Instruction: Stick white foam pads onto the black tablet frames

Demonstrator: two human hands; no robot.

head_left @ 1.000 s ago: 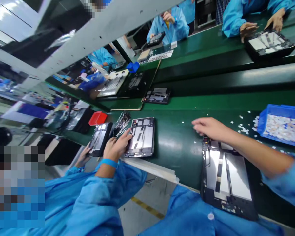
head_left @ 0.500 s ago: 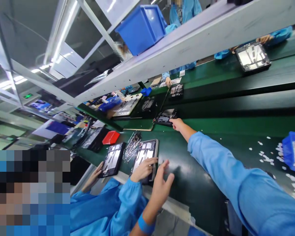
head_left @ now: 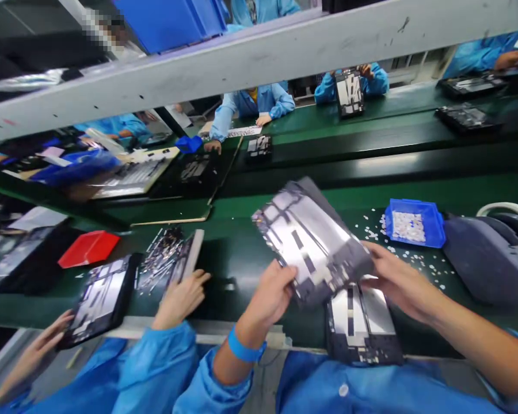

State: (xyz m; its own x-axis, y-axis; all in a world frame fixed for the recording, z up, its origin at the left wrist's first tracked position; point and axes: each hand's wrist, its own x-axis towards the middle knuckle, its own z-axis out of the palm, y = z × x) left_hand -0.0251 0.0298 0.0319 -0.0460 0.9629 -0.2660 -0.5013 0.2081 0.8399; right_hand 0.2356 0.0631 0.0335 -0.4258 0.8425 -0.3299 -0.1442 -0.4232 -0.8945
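Both my hands hold a thick black device like an opened tablet (head_left: 315, 238), tilted above the table, with silver panels and small circuit parts on its face. My left hand (head_left: 274, 293) grips its lower left corner, thumb on the face. My right hand (head_left: 392, 276) is closed on its lower right edge, its fingers partly hidden behind it. Below it, near the table's front edge, lies a second such device (head_left: 366, 328), its upper part covered by the held one.
To the left, a co-worker's hands hold one similar device (head_left: 99, 296) and another tilted one beside thin metal strips (head_left: 164, 261). A red tray (head_left: 88, 248), a blue bin of white bits (head_left: 414, 224) and a grey tape dispenser (head_left: 492, 259) stand around. A shelf beam (head_left: 259, 54) crosses above.
My right hand has come back from the far side of the table with a device. My left hand, previously free, now grips it too. The view has turned right and down.
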